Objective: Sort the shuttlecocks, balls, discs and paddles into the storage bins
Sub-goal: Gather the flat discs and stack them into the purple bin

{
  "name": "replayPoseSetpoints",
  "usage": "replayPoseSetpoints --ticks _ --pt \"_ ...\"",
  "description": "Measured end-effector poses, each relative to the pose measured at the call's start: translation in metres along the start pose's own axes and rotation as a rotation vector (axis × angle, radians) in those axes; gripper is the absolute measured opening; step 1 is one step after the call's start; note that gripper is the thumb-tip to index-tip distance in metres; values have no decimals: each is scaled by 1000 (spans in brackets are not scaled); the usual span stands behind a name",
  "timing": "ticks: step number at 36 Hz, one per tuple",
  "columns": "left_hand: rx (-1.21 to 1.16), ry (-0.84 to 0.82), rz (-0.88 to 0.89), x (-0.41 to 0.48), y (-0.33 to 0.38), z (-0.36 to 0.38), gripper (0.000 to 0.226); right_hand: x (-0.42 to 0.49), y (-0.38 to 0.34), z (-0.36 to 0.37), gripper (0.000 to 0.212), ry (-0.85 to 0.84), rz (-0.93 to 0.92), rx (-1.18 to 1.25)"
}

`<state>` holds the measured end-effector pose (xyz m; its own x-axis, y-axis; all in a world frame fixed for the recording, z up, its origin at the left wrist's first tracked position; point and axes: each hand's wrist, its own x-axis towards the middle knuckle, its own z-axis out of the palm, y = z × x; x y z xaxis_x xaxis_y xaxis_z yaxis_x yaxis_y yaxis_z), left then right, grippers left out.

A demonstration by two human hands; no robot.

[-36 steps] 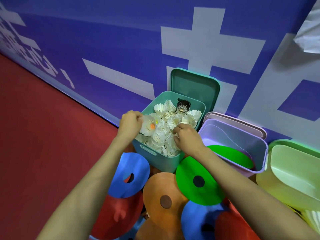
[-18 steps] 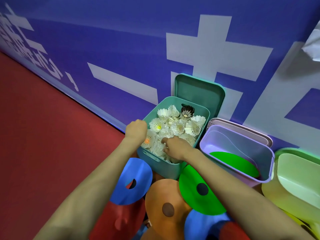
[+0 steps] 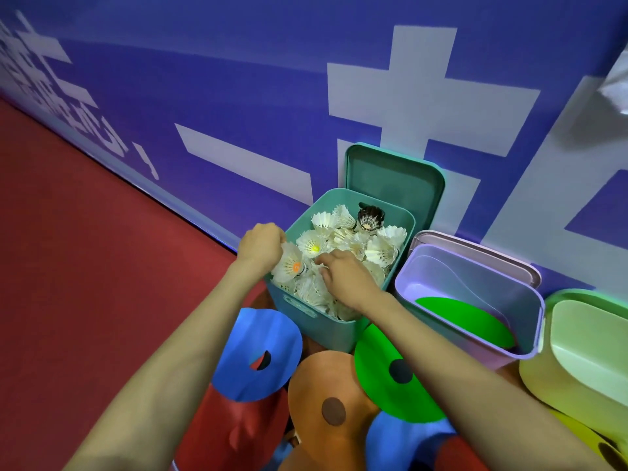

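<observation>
While L hand (image 3: 261, 248) grips a shuttlecock (image 3: 289, 265), R hand (image 3: 345, 278) sits in bin (image 3: 319, 322), grip unclear.

1. Large pale-grey strokes (image 3: 421, 83) are running across the blue wall (image 3: 238, 79) from the centre to the right edge of the frame. They are looking like parts of big characters, but the frame edge and the teal lid (image 3: 394, 185) are cutting them off, so none is reading as a whole character.
2. Smaller pale characters (image 3: 40, 79) are trailing along the wall at the upper left, ending in a comma-like stroke; they are appearing too skewed and blurred to read.
3. A small raised mark (image 3: 299, 305) is showing on the front wall of the teal bin (image 3: 316, 329), lower centre, too faint to read.
</observation>
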<state>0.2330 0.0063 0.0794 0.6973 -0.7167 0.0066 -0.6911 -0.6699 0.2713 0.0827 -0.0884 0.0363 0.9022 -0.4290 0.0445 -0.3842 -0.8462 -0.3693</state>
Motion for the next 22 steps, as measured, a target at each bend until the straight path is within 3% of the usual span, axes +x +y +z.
replayPoseSetpoints --ticks 2,7,11,15,22 --pt "-7 23 -11 -2 -4 2 37 13 -4 -1 37 -36 -41 10" --pt "-61 28 -28 -5 -17 3 31 38 -8 1 66 -303 -53 -49" --pt "-81 31 -55 -9 -29 0 32 51 -3 8 59 -428 -25 -52" --pt "14 51 -47 -12 -28 -1 37 58 6 13 54 -385 100 -27" --pt "319 -53 67 -13 7 16 34 57 9 12 46 -298 195 -52"
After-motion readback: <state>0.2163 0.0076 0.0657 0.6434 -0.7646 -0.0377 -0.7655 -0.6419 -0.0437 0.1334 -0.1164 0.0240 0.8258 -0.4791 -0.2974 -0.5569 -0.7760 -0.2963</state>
